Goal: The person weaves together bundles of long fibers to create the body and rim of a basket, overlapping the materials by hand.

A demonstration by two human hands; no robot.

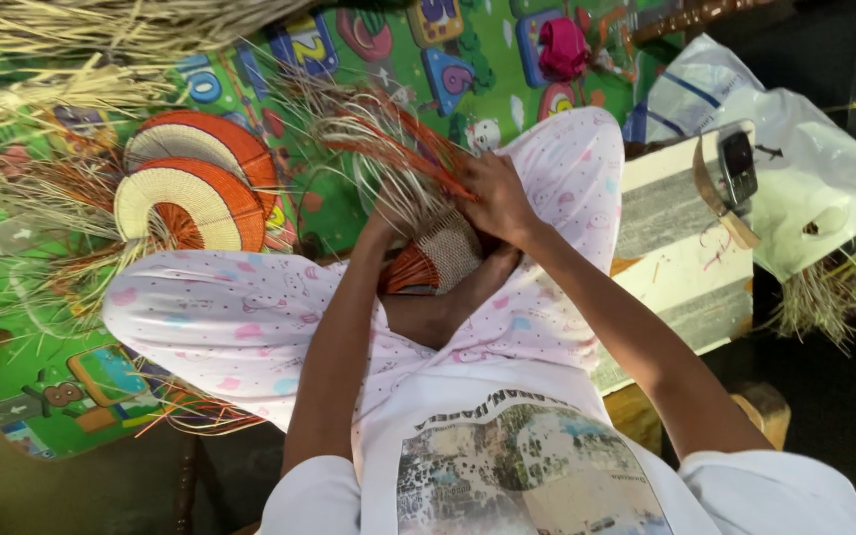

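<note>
Straw, stiff and orange and pale, fans out from a half-woven fan (438, 260) lying on the person's crossed feet. The right hand (495, 198) presses its closed fingers down on the strands (403, 149); the left hand (380, 226) is mostly hidden behind them, its grip unclear. Two finished round fans (195, 183) lie on the colourful foam mat (42, 376).

finished fans (195, 183) left of knees | phone (738, 166) on box (681, 267) right
</note>
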